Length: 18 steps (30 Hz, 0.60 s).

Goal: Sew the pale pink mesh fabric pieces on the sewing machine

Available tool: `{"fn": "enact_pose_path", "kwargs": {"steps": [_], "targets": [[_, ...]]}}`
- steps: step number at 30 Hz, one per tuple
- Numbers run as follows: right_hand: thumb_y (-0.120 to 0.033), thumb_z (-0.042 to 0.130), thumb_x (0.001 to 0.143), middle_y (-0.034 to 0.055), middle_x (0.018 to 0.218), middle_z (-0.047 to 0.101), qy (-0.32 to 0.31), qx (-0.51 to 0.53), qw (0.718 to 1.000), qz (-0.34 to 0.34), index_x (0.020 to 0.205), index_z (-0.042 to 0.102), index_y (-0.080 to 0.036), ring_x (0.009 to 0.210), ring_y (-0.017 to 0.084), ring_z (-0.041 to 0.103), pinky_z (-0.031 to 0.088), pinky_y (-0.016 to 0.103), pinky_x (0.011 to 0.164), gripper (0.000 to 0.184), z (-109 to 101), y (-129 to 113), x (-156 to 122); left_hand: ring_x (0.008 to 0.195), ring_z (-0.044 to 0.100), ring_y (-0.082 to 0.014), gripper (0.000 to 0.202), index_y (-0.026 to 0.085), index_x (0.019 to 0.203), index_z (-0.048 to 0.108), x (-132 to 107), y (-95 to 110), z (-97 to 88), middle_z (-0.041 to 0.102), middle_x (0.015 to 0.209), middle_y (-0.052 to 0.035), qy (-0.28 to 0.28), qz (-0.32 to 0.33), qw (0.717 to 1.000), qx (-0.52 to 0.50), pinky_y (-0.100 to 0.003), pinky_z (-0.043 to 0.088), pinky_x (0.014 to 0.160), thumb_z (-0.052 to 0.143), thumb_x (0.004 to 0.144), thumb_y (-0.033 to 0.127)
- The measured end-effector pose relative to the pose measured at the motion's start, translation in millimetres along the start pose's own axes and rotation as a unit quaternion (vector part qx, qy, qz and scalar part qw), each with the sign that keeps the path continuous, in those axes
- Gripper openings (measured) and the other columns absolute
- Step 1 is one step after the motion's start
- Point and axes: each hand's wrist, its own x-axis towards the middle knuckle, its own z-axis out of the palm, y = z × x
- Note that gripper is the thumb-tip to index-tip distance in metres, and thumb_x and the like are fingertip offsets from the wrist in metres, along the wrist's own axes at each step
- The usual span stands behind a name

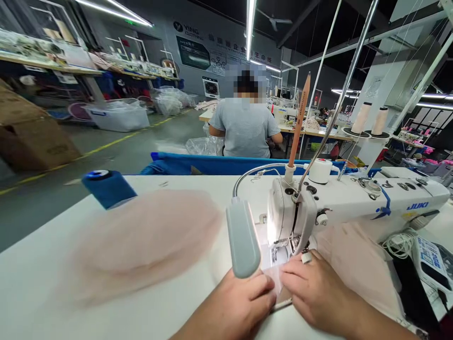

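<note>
At the needle end of a white sewing machine (288, 212), my left hand (244, 295) has its fingers curled closed on a small piece of pale pink fabric (278, 278). My right hand (314, 288) pinches the same fabric from the other side, just in front of the presser foot (281, 255). A small white object (306, 257) sits on a finger of that hand. More pale pink fabric (357, 255) lies under the machine's arm. A grey lamp head (243, 238) hangs over my left hand and hides part of it. Left of it spreads a blurred heap of sheer pink fabric (152, 236).
A blue thread cone (108, 189) lies tipped at the table's left edge. An upright pencil (300, 120) and a metal rod (339, 94) rise above the machine head. Coiled white cable (399, 243) lies at right. A seated person (247, 127) works ahead, beyond blue cloth (212, 163).
</note>
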Motion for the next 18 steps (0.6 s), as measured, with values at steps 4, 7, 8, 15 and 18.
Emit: {"fn": "enact_pose_path", "kwargs": {"steps": [4,7,8,15,18], "targets": [[-0.007,0.061,0.094,0.0055,0.115,0.079,0.010,0.002,1.000,-0.005,0.106,0.066,-0.021,0.098,0.027,0.062,0.045,0.039,0.088,0.020,2.1,0.6,1.2,0.074,0.062,-0.0209,0.032,0.023,0.082,0.066,6.7,7.2,-10.7,0.072,0.084,-0.0017,-0.046,0.007,0.999,0.023,-0.035,0.046,0.069,0.051,0.102,0.003],[-0.006,0.062,0.092,0.0047,0.114,0.080,0.010,0.000,1.000,0.004,0.103,0.066,-0.021,0.094,0.026,0.062,0.045,0.039,0.087,0.019,2.8,1.5,4.1,0.072,0.062,-0.0201,0.035,0.023,0.080,0.067,5.5,2.3,-5.1,0.072,0.083,-0.0020,-0.012,0.008,0.999,0.034,-0.035,0.047,0.070,0.051,0.102,0.002],[-0.005,0.062,0.092,0.0047,0.115,0.080,0.013,-0.003,1.000,0.007,0.103,0.066,-0.021,0.092,0.026,0.062,0.046,0.039,0.086,0.020,2.9,1.7,5.1,0.069,0.061,-0.0197,0.035,0.023,0.079,0.068,3.5,-1.0,-0.1,0.072,0.082,-0.0021,0.013,0.010,0.999,0.036,-0.035,0.047,0.070,0.051,0.101,0.003],[-0.007,0.060,0.092,0.0066,0.124,0.081,0.055,-0.015,0.997,0.046,0.116,0.073,-0.021,0.100,0.029,0.065,0.051,0.039,0.086,0.031,4.2,1.6,12.8,0.080,0.068,-0.0248,0.021,0.024,0.090,0.079,-3.7,-15.0,15.4,0.078,0.092,-0.0075,0.000,-0.066,0.998,-0.014,-0.038,0.057,0.080,0.060,0.097,0.018],[-0.007,0.060,0.093,0.0091,0.126,0.080,0.053,-0.009,0.996,0.070,0.119,0.075,-0.021,0.105,0.029,0.066,0.054,0.039,0.087,0.033,3.0,1.7,16.9,0.087,0.073,-0.0276,0.031,0.027,0.097,0.081,0.9,-11.8,9.9,0.081,0.096,-0.0075,0.018,-0.141,0.989,-0.051,-0.040,0.060,0.083,0.052,0.102,0.020]]}}
